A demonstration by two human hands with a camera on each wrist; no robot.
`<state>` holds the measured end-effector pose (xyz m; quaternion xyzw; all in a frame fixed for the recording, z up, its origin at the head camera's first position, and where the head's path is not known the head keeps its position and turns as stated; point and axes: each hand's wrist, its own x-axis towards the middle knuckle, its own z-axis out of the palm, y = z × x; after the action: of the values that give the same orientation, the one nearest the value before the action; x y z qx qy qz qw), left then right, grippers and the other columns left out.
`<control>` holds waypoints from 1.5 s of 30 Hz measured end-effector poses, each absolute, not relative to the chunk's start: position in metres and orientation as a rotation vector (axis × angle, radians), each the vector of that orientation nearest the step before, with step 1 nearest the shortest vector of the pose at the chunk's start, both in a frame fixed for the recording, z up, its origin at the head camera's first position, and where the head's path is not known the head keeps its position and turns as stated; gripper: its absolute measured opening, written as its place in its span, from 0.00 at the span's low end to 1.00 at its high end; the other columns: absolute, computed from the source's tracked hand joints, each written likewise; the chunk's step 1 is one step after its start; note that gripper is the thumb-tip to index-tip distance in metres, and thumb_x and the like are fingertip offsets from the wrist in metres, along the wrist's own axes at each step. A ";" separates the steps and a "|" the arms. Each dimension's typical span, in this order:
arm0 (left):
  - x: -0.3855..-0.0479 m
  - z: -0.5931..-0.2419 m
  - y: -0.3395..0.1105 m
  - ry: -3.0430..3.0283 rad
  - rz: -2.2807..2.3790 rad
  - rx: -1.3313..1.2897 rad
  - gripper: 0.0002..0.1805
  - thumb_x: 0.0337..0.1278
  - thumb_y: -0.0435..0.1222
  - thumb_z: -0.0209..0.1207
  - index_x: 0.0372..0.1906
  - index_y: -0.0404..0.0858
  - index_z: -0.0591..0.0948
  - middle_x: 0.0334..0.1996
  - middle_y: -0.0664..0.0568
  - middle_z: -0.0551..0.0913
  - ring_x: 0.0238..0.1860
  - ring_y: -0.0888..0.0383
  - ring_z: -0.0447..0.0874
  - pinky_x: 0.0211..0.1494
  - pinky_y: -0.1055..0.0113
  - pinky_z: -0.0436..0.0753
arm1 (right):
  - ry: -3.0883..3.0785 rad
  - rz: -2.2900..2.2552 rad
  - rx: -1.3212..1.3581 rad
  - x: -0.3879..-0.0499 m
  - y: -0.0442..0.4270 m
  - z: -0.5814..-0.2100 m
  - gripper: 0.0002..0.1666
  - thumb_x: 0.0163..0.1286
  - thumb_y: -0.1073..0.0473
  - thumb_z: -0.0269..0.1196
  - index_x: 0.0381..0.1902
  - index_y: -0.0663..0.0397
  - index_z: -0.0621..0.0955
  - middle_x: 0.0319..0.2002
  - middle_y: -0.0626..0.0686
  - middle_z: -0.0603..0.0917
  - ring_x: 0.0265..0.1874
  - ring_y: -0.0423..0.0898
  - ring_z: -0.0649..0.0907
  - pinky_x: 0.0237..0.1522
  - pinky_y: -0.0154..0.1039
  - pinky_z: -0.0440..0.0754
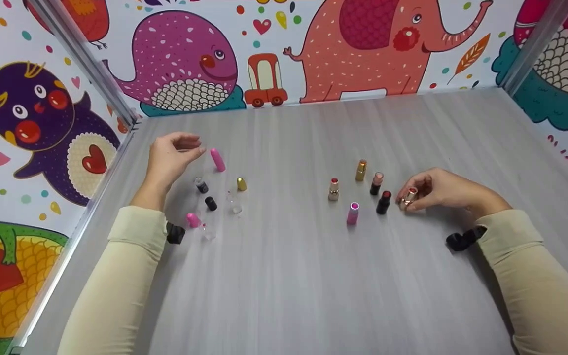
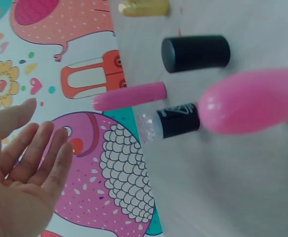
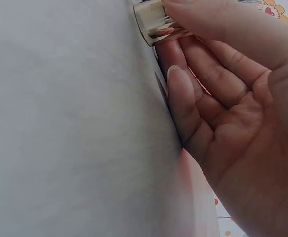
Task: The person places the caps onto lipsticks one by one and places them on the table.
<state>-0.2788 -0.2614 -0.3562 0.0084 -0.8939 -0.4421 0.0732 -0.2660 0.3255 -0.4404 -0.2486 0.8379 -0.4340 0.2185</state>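
On the right, my right hand (image 1: pixel 444 190) pinches an uncapped gold lipstick (image 1: pixel 409 195) between thumb and fingers, its base at the tabletop. In the right wrist view its shiny gold end shows beneath the thumb. Beside that hand stand a black lipstick (image 1: pixel 383 203) with a dark red tip and a black one with a peach tip (image 1: pixel 376 184). My left hand (image 1: pixel 168 153) is at the far left, holding nothing, fingers loosely bent. Its thumb is close to a long pink lipstick cap (image 1: pixel 218 160), apart from it. A black cap with a clear end (image 1: pixel 201 185) is nearby.
More uncapped lipsticks stand centre right: gold (image 1: pixel 361 170), rose-gold (image 1: pixel 334 190) and pink (image 1: pixel 353 214). Among the caps at left are a gold one (image 1: pixel 241 184), a black one (image 1: pixel 210 203), a pink one (image 1: pixel 193 220) and clear ones (image 1: pixel 208 231). Printed panels border the table (image 1: pixel 284 276).
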 end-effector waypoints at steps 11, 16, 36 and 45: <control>-0.243 -0.365 -0.269 -2.695 -1.485 0.031 0.22 0.70 0.42 0.70 0.61 0.34 0.85 0.57 0.43 0.88 0.53 0.59 0.86 0.57 0.73 0.83 | 2.328 -1.174 -0.642 -0.266 0.325 -0.440 0.16 0.64 0.62 0.79 0.49 0.57 0.90 0.44 0.52 0.92 0.36 0.38 0.84 0.38 0.30 0.83; -0.223 -0.373 -0.276 -2.721 -1.498 0.040 0.24 0.69 0.44 0.71 0.61 0.35 0.85 0.57 0.44 0.88 0.53 0.60 0.85 0.57 0.74 0.81 | 2.322 -1.171 -0.643 -0.267 0.325 -0.440 0.17 0.64 0.62 0.79 0.50 0.57 0.90 0.45 0.53 0.92 0.36 0.38 0.84 0.38 0.30 0.83; -0.166 -0.400 -0.278 -2.825 -1.594 -0.136 0.21 0.63 0.33 0.74 0.58 0.28 0.86 0.54 0.37 0.89 0.50 0.56 0.91 0.51 0.77 0.85 | 2.324 -1.193 -0.635 -0.268 0.327 -0.441 0.16 0.62 0.63 0.80 0.48 0.58 0.91 0.45 0.52 0.92 0.35 0.37 0.83 0.37 0.30 0.82; -0.163 -0.413 -0.280 -2.880 -1.541 -0.170 0.19 0.61 0.30 0.74 0.56 0.27 0.86 0.51 0.38 0.90 0.52 0.47 0.90 0.51 0.76 0.85 | 2.324 -1.186 -0.649 -0.268 0.327 -0.442 0.16 0.64 0.62 0.79 0.49 0.57 0.91 0.44 0.52 0.92 0.36 0.38 0.83 0.38 0.30 0.82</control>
<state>-0.1632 -0.2799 -0.4134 -0.0518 -0.8787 -0.4701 -0.0645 -0.2683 0.3268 -0.4424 -0.2351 0.8423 -0.4300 0.2245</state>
